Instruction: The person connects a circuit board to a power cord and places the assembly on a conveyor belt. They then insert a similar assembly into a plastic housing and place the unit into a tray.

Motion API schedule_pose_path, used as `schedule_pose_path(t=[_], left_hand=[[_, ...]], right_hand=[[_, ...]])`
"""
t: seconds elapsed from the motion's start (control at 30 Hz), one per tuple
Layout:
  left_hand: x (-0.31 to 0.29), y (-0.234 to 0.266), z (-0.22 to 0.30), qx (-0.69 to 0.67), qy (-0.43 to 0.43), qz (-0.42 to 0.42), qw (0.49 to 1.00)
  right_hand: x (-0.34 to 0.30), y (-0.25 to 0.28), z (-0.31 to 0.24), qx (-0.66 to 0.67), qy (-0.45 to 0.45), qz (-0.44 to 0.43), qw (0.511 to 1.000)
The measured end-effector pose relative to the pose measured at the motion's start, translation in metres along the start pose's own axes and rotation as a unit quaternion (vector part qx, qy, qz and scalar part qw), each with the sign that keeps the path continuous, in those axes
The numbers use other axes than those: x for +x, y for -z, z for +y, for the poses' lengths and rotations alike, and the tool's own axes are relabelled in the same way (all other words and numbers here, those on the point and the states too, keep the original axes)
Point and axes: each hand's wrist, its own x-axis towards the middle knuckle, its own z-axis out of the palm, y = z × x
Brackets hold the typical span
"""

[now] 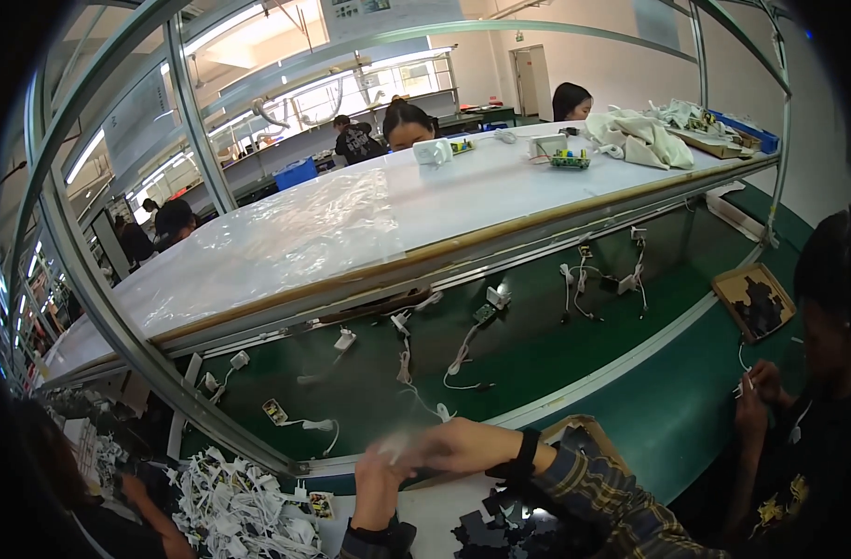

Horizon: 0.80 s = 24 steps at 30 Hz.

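My left hand [379, 473] and my right hand [444, 445] meet low in the middle of the head view, close together at the near edge of the green belt [556, 326]. Motion smears their fingers. A small whitish blur shows between them, too unclear to name. Just beyond lies a white cable end [444, 411]. Below my right forearm, several black flat cut pieces [495, 531] lie on a pale work surface [425, 522]. A circuit board [322, 505] with yellow parts sits left of my left wrist.
A heap of white cables [230, 503] fills the lower left, beside a co-worker's arm [150, 512]. Several white adapters [345, 339] with cords lie along the belt. A metal frame post [118, 326] rises at left. Another co-worker's hands [756, 396] work at right, near a cardboard tray [784, 321].
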Motion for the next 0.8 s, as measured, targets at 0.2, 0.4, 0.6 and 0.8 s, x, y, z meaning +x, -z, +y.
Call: schedule_pose_path(t=[0.2,0.4,0.6,0.8], left_hand=[[0.021,0.040,-0.033,-0.207,0.229,-0.198,0.930],[0.013,0.026,-0.027,-0.155,0.259,-0.168,0.938],[-0.006,-0.010,-0.003,-0.040,0.244,-0.210,0.946],[-0.003,-0.010,-0.017,0.146,0.053,-0.154,0.976]], right_hand=[[-0.004,0.008,-0.008,0.060,0.010,0.017,0.998],[-0.002,0.012,-0.011,0.012,0.006,0.053,0.999],[-0.002,0.009,-0.022,0.011,0.018,0.054,0.998],[-0.006,0.006,-0.035,0.046,-0.086,0.022,0.995]])
